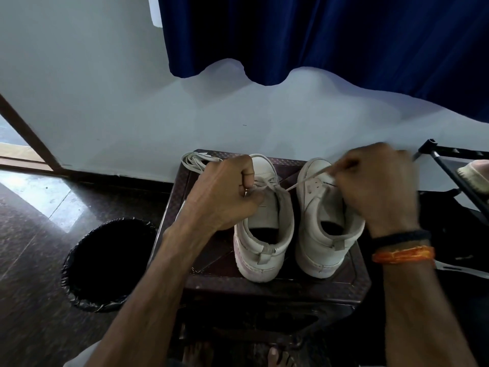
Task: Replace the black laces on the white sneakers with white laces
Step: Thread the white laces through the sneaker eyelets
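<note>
One dark stool is used as a raised work surface, so that both shoes are kept within easy reach. Two white sneakers are stood on it side by side, heels toward the person, so the eyelets are faced from above. The left hand is curled over the left sneaker's lacing, seemingly to steady it, with lace pinched between thumb and fingers. By the blurred right hand one white lace is pinched and drawn taut across to the right, presumably to tighten a crossing. One spare bundle of white laces is kept at the stool's far-left corner. No black lace is clearly seen.
</note>
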